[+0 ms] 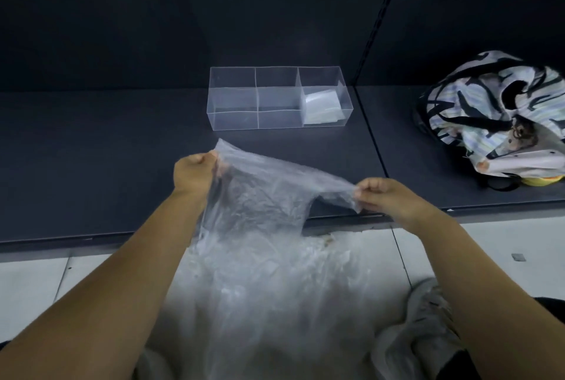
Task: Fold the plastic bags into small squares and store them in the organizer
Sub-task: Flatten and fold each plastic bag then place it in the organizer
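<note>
A clear, crinkled plastic bag (263,214) hangs stretched between my two hands above the front edge of the dark shelf. My left hand (195,174) pinches its upper left corner, my right hand (382,196) pinches the upper right edge. The bag's lower part drapes down toward my lap. Farther back on the shelf stands a clear organizer (232,110) with several compartments. Folded plastic bags (321,109) lie in its right compartment; the other compartments look empty.
A black-and-white patterned cloth bag (495,113) sits at the right on the dark shelf (91,165). A dark back wall rises behind the organizer. Below the shelf edge is pale tiled floor (30,285), and a grey shoe (428,309) shows at lower right.
</note>
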Tool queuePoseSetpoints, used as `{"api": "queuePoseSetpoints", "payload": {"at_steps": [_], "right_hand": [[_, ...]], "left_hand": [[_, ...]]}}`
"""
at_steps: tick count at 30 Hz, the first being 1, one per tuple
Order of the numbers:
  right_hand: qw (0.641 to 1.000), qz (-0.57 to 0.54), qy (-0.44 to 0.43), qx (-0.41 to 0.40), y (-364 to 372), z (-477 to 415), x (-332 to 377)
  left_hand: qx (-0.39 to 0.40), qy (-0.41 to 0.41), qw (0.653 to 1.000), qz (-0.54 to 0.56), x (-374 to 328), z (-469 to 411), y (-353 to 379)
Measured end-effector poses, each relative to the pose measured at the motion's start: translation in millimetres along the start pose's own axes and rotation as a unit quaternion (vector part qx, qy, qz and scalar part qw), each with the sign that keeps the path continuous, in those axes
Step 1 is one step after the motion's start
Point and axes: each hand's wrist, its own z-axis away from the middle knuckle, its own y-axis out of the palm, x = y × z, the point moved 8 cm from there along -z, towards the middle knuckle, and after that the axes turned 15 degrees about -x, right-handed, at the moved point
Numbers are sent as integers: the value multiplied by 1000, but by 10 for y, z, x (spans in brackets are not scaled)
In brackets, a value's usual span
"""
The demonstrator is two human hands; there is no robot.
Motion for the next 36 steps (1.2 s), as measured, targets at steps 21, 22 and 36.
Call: {"api": "queuePoseSetpoints", "payload": {"at_steps": [21, 22, 36], "right_hand": [[947, -33, 36, -318, -590, -1102, 352], [942, -2, 33, -335, -572, -1052, 342], [995, 94, -35, -24, 792, 399, -125]], "left_hand": [[50, -141, 989, -4, 170, -586, 424], [48, -134, 990, 0, 158, -606, 421], [7, 322, 921, -221, 483, 644, -86]]}}
